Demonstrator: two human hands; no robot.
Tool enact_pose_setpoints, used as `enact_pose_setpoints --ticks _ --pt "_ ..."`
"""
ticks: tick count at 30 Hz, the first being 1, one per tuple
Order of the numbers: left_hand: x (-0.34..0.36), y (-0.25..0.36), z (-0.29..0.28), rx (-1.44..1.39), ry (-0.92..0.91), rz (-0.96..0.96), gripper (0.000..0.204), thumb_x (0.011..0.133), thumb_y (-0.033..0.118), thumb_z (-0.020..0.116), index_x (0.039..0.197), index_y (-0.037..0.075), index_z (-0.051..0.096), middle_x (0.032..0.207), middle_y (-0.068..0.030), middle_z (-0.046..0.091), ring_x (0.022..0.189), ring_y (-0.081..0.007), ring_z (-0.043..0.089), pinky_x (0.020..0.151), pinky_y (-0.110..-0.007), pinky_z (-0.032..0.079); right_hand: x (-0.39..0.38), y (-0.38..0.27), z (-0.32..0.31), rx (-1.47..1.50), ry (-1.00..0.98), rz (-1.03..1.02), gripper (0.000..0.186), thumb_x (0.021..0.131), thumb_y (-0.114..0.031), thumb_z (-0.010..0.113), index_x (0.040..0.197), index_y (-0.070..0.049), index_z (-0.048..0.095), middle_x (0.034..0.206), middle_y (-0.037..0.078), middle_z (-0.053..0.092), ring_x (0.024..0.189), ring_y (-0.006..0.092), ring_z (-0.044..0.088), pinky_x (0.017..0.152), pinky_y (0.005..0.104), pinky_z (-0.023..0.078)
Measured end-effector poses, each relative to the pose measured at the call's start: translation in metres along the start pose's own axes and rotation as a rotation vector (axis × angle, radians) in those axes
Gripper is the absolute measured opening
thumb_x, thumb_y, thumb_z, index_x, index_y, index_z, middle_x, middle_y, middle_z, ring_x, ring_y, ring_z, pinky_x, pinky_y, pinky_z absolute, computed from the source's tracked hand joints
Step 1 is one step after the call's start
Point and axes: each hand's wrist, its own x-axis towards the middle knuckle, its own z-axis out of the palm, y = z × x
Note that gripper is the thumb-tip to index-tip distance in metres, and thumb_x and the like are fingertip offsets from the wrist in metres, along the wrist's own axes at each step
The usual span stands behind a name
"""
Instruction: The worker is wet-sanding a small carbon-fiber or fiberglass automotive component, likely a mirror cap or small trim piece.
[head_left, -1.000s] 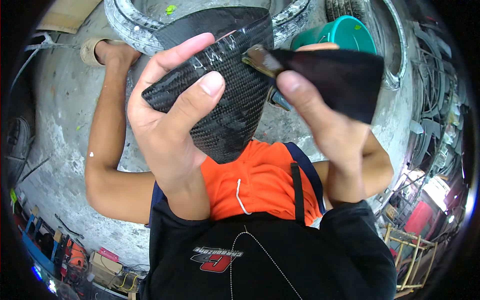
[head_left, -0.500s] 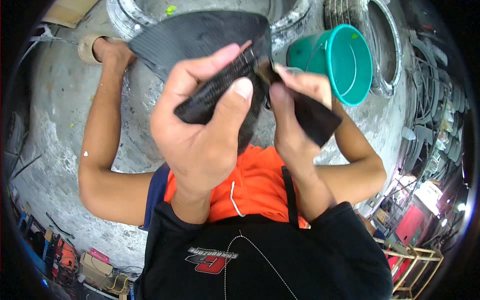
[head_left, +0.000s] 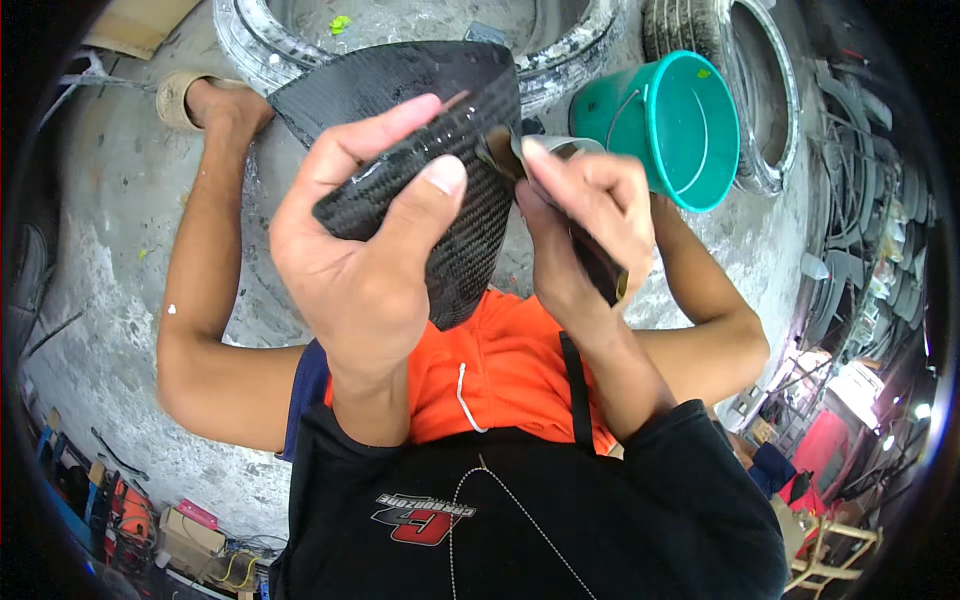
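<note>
A curved black carbon-fibre panel with a glossy, wet-looking weave is held up in front of my body. My left hand grips its folded edge, thumb on the near face and index finger stretched along the far side. In my right hand a bent dark sheet that looks like sandpaper is pinched between thumb and fingers. One end of that sheet touches the panel's edge just right of my left thumb. The face of the sheet against the panel is hidden.
A green bucket stands on the concrete floor at the right, with a pale round container beside it, partly hidden. One tyre lies beyond the panel, another tyre past the bucket. Dark curved parts line the right side.
My left hand and the panel have shifted left and slightly tilted, so more weave shows. My right hand has moved left with the sheet, whose free end now lies mostly behind my fingers.
</note>
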Motion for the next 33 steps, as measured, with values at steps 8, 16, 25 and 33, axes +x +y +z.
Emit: enact_pose_setpoints --ticks 8,16,25,33 --pt "-0.004 -0.005 -0.005 0.076 -0.035 -0.035 0.027 0.088 -0.006 0.071 0.115 -0.007 0.067 0.098 -0.0074 0.071 0.083 -0.0076 0.064 0.076 -0.022 0.053 0.009 0.003 -0.005 -0.041 -0.048 -0.024 0.064 0.059 0.009 0.075 0.120 -0.010 0.075 0.087 0.007 0.055 0.076 0.0202 0.057 0.067 0.0292 0.048" --pt "-0.008 -0.005 -0.004 0.116 -0.031 0.054 0.026 0.089 -0.005 0.070 0.115 -0.007 0.067 0.099 -0.0066 0.071 0.085 -0.0072 0.065 0.078 -0.022 0.053 0.019 -0.007 0.002 -0.060 0.001 -0.012 0.045 0.073 0.012 0.079 0.113 -0.007 0.077 0.086 0.005 0.059 0.076 0.0160 0.056 0.070 0.0251 0.048" --pt "-0.008 -0.004 -0.007 0.029 -0.031 0.019 0.034 0.084 -0.005 0.071 0.118 -0.008 0.064 0.104 -0.0145 0.070 0.090 -0.0147 0.067 0.084 -0.029 0.054 0.078 -0.009 0.015 0.155 0.179 -0.079 0.019 0.082 0.001 0.081 0.101 -0.002 0.075 0.085 0.008 0.068 0.074 0.0162 0.066 0.067 0.0256 0.050" --pt "0.003 0.009 -0.016 -0.338 -0.102 0.014 0.038 0.085 -0.009 0.065 0.122 -0.012 0.056 0.110 -0.0280 0.068 0.097 -0.0283 0.072 0.091 -0.039 0.058 0.109 -0.041 -0.109 -0.328 -0.607 -0.010 0.060 0.076 -0.001 0.072 0.134 -0.013 0.066 0.075 0.003 0.050 0.068 0.0162 0.053 0.057 0.0322 0.041"
